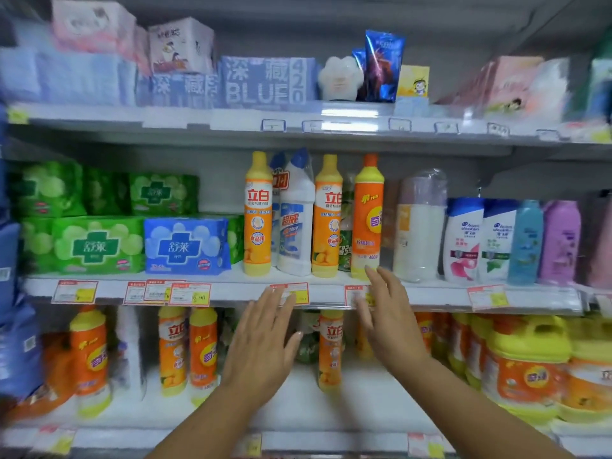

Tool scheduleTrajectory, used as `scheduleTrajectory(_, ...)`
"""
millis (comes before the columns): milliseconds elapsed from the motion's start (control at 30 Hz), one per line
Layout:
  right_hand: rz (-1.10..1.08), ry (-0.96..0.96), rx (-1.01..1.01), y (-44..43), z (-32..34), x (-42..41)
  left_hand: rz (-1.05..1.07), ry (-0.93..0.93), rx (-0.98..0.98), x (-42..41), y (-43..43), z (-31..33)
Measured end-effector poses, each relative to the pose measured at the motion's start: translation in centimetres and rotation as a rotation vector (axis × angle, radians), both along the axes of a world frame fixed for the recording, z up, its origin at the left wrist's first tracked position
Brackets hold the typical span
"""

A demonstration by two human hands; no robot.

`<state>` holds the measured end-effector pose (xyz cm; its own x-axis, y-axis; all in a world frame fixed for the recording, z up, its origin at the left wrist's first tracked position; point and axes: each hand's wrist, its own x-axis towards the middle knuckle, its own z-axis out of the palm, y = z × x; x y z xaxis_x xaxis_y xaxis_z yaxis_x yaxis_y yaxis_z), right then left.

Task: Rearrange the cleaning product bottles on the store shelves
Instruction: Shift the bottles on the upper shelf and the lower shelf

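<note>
- Orange and yellow detergent bottles in a row on the middle shelf (231, 286): left orange-yellow bottle (257, 215), then a white cleaner bottle (296, 215) with a blue cap, a second orange-yellow bottle (327, 217), a green bottle (346, 226) tucked behind, and a taller orange bottle (368, 215) with a yellow shoulder at the right end.
- All upright, close beside one another, near the shelf's front edge.
- Left hand (261, 346) raised in front of the shelf edge, palm toward the shelves, fingers straight and slightly spread, holding nothing; fingertips overlapping a red price tag (298, 293).
- Right hand (390, 319) also flat and empty, fingers extended and a little apart, tips reaching just below the base of the taller orange bottle; contact with it impossible to tell through the blur.
- More orange and yellow bottles on the lower shelf (298, 399), one (330, 351) standing between the two hands.
- Green packs (96, 245) and a blue pack (187, 246) left of the bottle row; shampoo bottles (463, 240) well to the right.
- Pale blue boxes (265, 81) on the top shelf.
</note>
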<state>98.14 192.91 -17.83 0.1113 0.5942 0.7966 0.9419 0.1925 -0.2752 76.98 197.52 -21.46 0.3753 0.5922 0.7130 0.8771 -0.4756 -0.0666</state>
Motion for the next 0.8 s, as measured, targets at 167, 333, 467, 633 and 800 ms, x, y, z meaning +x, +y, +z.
scheduleTrajectory(167, -0.035, 0.147, 0.026, 4.2, 4.0, 0.9, 0.013, 0.022, 0.023, -0.5, 3.5, 0.6)
scheduleTrajectory(333, -0.128, 0.227, 0.111, 7.6, 6.1, 0.9, 0.01, 0.045, 0.049, -0.2, 6.8, 2.2)
scheduleTrajectory(467, -0.205, 0.259, 0.092, 8.5, 7.0, 0.5, -0.023, 0.017, 0.052, 0.2, 7.4, 2.1)
scheduleTrajectory(633, -0.227, 0.342, 0.047, 8.5, 8.1, 0.4, -0.066, 0.022, 0.054, -0.1, 7.2, 2.2)
scheduleTrajectory(800, -0.038, 0.365, 0.227, 5.5, 8.1, 0.0, -0.05, -0.015, 0.034, 0.3, 6.8, 2.4)
